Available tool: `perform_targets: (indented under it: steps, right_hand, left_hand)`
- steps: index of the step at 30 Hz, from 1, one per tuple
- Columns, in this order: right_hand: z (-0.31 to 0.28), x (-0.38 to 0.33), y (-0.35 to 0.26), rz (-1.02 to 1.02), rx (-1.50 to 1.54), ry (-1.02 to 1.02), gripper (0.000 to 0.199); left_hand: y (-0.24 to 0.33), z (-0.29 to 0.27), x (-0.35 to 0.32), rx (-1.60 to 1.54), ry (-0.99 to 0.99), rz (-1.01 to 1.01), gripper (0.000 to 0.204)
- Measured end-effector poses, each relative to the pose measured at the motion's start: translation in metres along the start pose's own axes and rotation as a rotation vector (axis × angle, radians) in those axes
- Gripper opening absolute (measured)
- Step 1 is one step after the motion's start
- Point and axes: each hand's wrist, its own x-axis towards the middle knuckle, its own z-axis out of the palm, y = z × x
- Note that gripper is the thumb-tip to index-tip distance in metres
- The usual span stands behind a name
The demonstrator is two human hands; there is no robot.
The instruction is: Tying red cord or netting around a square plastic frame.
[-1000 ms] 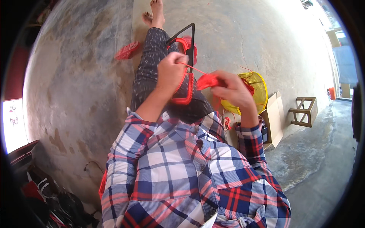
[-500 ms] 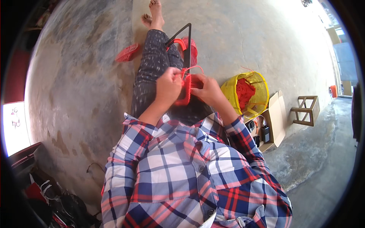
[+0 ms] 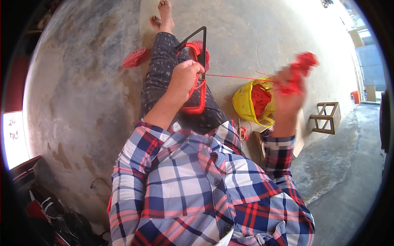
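Shirt: my plaid shirt, in red, white and blue checks, fills the lower middle of the view, with both sleeves running up toward my hands.
Left hand: my left hand is clenched around the black triangular frame where the red cord wrapping covers its side, and it rests over my lap.
Right hand: my right hand is raised off to the right, well apart from the frame, and grasps a bundle of red cord; it is blurred, so I cannot tell how the fingers lie.
Strand: a thin red strand runs taut from the frame at my left hand across to the bundle in my right hand.
Legs: my legs in dark speckled trousers stretch along the floor, with the frame lying over them and my bare feet at the far end.
Yellow basket: a yellow basket holding red cord sits on the floor just beside my right leg, below the strand.
Red woven piece: a flat red woven piece lies on the concrete floor left of my legs.
Wooden stool: a small wooden stool stands farther right.
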Motion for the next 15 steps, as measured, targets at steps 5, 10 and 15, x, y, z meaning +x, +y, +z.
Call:
perform_targets:
  steps: [5,10,15]
  right_hand:
    - [-0.032,-0.016,-0.111,-0.17,-0.189,-0.016,0.018]
    - [-0.037,-0.06,-0.131,-0.262,-0.466,0.119,0.02]
    - [-0.065,-0.094,-0.131,-0.38,-0.793,0.535,0.016]
  left_hand:
    - [-0.039,0.007,0.017,-0.075,0.224,0.061,0.013]
    - [-0.046,0.002,0.025,-0.221,0.127,-0.274,0.009]
    - [-0.07,-0.011,0.037,-0.252,-0.021,-0.207,0.01]
